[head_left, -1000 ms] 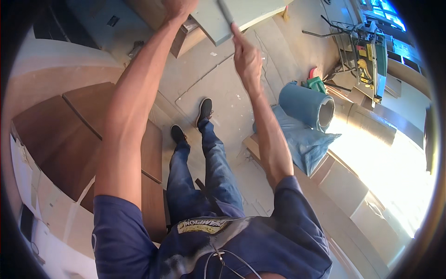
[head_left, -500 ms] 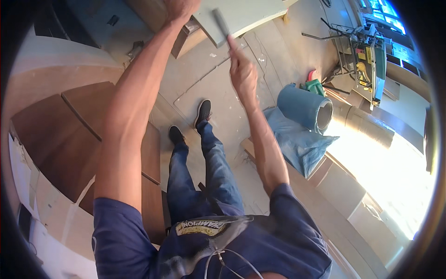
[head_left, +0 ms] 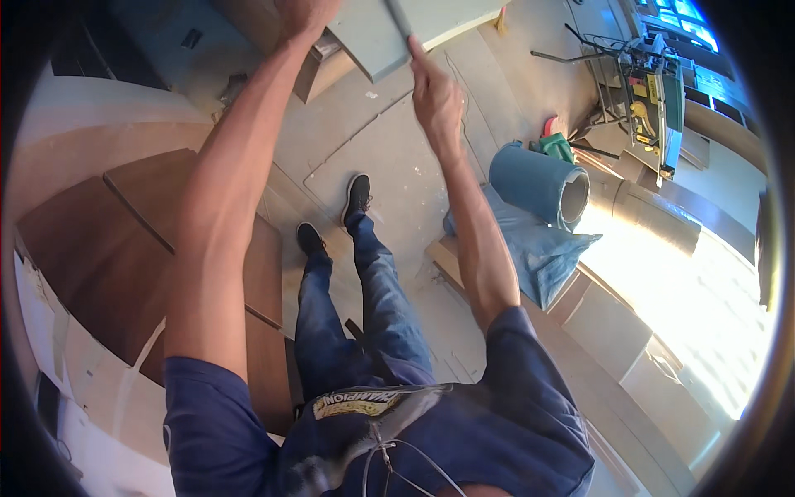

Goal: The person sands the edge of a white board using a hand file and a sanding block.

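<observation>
A pale grey-green board (head_left: 364,41) lies at the top of the view, its near corner pointing toward me. My right hand (head_left: 439,103) is closed around a slim, flat grey bar like a file (head_left: 398,15), with the index finger stretched along it. The bar lies over the board's surface, and its far end runs out of the picture. At the upper edge, left of the board, is my left hand (head_left: 306,12); its fingers are cut off by the frame, so their grip does not show.
Brown wooden panels (head_left: 99,224) stand at my left. On the right a blue roll (head_left: 534,182) rests by a blue sheet (head_left: 538,257). Farther right is a table saw on a stand (head_left: 650,108). Pale boards (head_left: 613,323) are stacked at the lower right.
My right hand has slid the grey bar farther away over the board, and more of the bar is out of the picture. The whole view has shifted slightly.
</observation>
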`<state>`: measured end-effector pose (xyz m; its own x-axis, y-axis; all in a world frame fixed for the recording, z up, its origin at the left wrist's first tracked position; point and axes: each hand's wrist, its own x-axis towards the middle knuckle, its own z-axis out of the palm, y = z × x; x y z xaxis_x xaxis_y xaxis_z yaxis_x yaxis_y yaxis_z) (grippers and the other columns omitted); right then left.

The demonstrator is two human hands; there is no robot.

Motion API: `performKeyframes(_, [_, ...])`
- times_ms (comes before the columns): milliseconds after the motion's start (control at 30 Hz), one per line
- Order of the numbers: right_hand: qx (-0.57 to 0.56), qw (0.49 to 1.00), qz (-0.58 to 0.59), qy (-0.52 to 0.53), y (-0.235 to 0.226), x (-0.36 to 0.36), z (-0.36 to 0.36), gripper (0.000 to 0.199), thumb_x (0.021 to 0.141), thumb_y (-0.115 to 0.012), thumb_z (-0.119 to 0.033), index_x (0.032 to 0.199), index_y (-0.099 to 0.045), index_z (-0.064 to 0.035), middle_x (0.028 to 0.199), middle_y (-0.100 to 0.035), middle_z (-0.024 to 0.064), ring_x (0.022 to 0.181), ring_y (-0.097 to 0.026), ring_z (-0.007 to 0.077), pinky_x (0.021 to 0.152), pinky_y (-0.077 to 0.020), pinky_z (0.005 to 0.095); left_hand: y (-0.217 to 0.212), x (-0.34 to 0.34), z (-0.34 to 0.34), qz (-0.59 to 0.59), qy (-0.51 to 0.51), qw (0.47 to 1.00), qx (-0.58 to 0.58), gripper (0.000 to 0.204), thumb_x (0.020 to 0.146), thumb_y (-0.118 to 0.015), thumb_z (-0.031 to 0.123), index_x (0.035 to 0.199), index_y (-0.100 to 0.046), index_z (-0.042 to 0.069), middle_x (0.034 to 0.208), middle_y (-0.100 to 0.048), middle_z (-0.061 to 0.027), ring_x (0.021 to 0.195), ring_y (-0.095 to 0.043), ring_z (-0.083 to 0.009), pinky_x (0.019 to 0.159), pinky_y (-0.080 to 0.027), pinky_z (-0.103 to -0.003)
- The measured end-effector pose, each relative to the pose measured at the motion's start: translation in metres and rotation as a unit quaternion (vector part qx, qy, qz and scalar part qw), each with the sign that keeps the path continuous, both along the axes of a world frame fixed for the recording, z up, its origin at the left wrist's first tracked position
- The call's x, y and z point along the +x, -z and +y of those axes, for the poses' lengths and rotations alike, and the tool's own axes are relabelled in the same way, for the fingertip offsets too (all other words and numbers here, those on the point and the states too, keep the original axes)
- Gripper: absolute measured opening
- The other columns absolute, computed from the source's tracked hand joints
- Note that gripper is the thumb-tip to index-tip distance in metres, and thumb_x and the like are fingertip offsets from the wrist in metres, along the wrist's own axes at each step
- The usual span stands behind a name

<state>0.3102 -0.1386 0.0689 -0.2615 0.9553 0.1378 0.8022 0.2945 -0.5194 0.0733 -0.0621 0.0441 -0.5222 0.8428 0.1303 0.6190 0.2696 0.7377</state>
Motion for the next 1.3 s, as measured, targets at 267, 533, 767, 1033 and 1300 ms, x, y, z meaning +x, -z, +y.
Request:
performKeyframes(267, [0.061, 0.997, 0.054, -0.012, 0.011, 0.019, 0.020, 0.037, 0.106, -0.055, -0.016, 0.141, -0.067, -0.0213, 0.087, -0.068, 0.0254, 0.076, -0.069, 0.0429, 0.066, -0.0536, 0.0444, -0.015, 0.012, -0.004, -0.011, -0.005, 1.000, -0.019, 0.040, 0.111, -0.049, 0.018, 0.148, -0.057, 0.004, 0.162, -0.045, -0.0159, 0.156, -0.034, -0.0331, 0.131, -0.025, -0.048])
performKeyframes(533, [0.077, 0.991, 0.101, -0.039, 0.015, 0.014, 0.015, 0.037, 0.105, -0.058, -0.015, 0.141, -0.067, -0.0198, 0.087, -0.069, 0.0272, 0.079, -0.071, 0.0437, 0.071, -0.0557, 0.0464, -0.002, -0.003, 0.007, 0.059, -0.018, 0.997, 0.042, 0.040, 0.111, -0.049, 0.019, 0.147, -0.057, 0.004, 0.163, -0.044, -0.0154, 0.155, -0.034, -0.0322, 0.130, -0.027, -0.048])
performKeyframes(767, [0.021, 0.998, 0.059, -0.029, 0.017, 0.002, -0.021, 0.039, 0.104, -0.061, -0.014, 0.141, -0.067, -0.0221, 0.089, -0.070, 0.0260, 0.081, -0.070, 0.0442, 0.070, -0.0556, 0.0459, 0.011, -0.008, -0.003, 0.136, -0.055, 0.986, 0.076, 0.040, 0.111, -0.049, 0.019, 0.145, -0.058, 0.000, 0.156, -0.052, -0.0185, 0.148, -0.045, -0.0346, 0.125, -0.035, -0.048])
performKeyframes(1033, [-0.020, 0.998, 0.042, -0.037, 0.005, -0.001, -0.044, 0.037, 0.106, -0.059, -0.016, 0.141, -0.068, -0.0216, 0.087, -0.071, 0.0222, 0.077, -0.070, 0.0401, 0.071, -0.0557, 0.0418, 0.016, -0.017, 0.000, 0.138, -0.043, 0.987, 0.064, 0.038, 0.110, -0.049, 0.018, 0.141, -0.062, 0.000, 0.153, -0.055, -0.0193, 0.147, -0.046, -0.0351, 0.124, -0.036, -0.047])
performKeyframes(1300, [-0.011, 0.999, 0.031, -0.035, -0.008, -0.016, -0.047, 0.042, 0.104, -0.060, -0.011, 0.144, -0.065, -0.0236, 0.080, -0.066, 0.0248, 0.069, -0.067, 0.0404, 0.064, -0.0513, 0.0470, -0.004, -0.002, 0.001, 0.037, -0.030, 0.998, 0.047, 0.038, 0.110, -0.050, 0.017, 0.142, -0.061, 0.001, 0.155, -0.053, -0.0188, 0.147, -0.046, -0.0360, 0.125, -0.035, -0.048])
